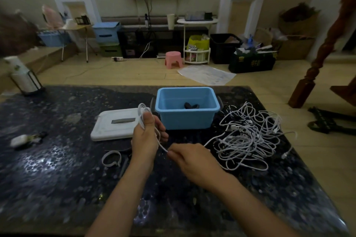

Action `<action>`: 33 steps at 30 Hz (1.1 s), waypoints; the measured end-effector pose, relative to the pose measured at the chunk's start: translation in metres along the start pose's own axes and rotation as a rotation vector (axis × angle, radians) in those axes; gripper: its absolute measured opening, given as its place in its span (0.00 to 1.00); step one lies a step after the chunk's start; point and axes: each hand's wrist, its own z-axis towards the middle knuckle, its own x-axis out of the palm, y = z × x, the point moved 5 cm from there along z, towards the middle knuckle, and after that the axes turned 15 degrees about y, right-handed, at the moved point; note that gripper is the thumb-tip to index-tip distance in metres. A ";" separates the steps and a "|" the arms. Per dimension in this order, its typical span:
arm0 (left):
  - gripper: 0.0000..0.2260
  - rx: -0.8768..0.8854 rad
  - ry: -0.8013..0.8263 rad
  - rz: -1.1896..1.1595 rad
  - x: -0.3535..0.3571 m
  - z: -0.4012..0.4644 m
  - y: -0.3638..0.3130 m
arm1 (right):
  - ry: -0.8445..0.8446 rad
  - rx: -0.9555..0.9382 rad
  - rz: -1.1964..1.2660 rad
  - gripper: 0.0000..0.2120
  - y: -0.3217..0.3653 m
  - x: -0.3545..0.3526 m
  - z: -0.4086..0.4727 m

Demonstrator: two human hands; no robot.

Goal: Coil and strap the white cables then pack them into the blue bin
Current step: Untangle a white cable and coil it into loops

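Note:
My left hand (147, 136) holds a partly coiled white cable (143, 112) upright, its loops rising above my thumb. From that coil a strand runs down to my right hand (189, 161), which pinches it between fingertips. The blue bin (167, 109) stands just behind my hands, open, with a dark item at its bottom. A tangled pile of white cables (248, 136) lies on the table to the right of the bin. A white strap loop (111, 158) lies on the table left of my left wrist.
The bin's white lid (113, 127) lies flat left of the bin. A small white object (19, 140) sits at the table's left side, and a white bottle in a dark holder (24, 77) at its far left corner. The dark table (57, 179) ends at the right near a wooden post.

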 end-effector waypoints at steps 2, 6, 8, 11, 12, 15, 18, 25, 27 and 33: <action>0.22 0.002 0.037 -0.073 0.004 -0.002 0.001 | 0.029 0.016 0.026 0.12 0.000 0.007 0.001; 0.23 -0.064 0.156 -0.219 0.009 -0.005 -0.003 | 0.079 0.077 -0.060 0.21 -0.008 0.011 0.005; 0.25 -0.137 0.243 -0.130 0.010 -0.008 -0.004 | 0.093 0.076 -0.095 0.21 -0.012 0.009 0.006; 0.28 -0.201 0.347 0.068 0.007 -0.012 -0.009 | 0.075 0.133 -0.152 0.18 -0.029 -0.009 0.005; 0.28 -0.190 0.332 0.154 0.003 -0.011 -0.012 | 0.058 0.167 -0.156 0.16 -0.038 -0.016 0.004; 0.31 -0.151 0.285 0.386 -0.004 -0.010 -0.012 | -0.022 0.213 -0.150 0.13 -0.058 -0.035 0.000; 0.32 -0.156 0.364 0.522 0.001 -0.008 -0.004 | -0.142 0.221 -0.166 0.13 -0.059 -0.046 -0.004; 0.33 -0.162 0.453 0.645 0.019 -0.008 0.015 | -0.273 0.145 0.107 0.11 -0.050 -0.045 -0.004; 0.33 -0.166 0.489 0.659 0.020 -0.009 0.018 | -0.266 0.145 0.122 0.11 -0.051 -0.043 -0.004; 0.30 -0.204 0.507 0.544 0.019 -0.013 0.012 | -0.189 0.108 0.048 0.11 -0.046 -0.041 -0.001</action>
